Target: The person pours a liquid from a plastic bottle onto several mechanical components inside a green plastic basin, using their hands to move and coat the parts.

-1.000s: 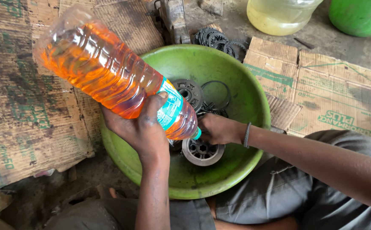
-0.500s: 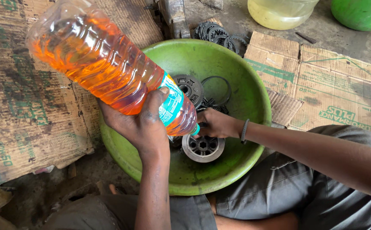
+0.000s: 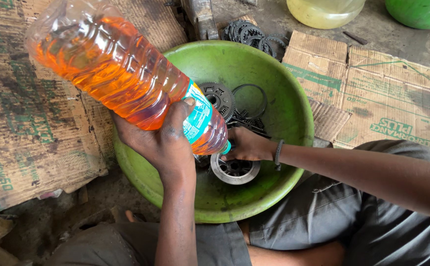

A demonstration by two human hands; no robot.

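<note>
L hand (image 3: pixel 163 143) w/ orange-liquid bottle (image 3: pixel 111 74)

Bottle (image 3: pixel 121 79) tilts over basin (image 3: pixel 284 98) holding hub (image 3: pixel 234 169) and gear (image 3: pixel 219 98).

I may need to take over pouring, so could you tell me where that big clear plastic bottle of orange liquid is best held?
Grip the clear plastic bottle of orange liquid from below at its narrower labelled waist, where the left hand cradles it: it tilts neck-down.

The bottle (image 3: pixel 121 81) hides its own mouth and part of the green basin (image 3: pixel 284 98); the right hand (image 3: pixel 247 145) there perhaps grips the cap. Beyond the basin, the yellowish container (image 3: pixel 323 11) is cut off.
</note>
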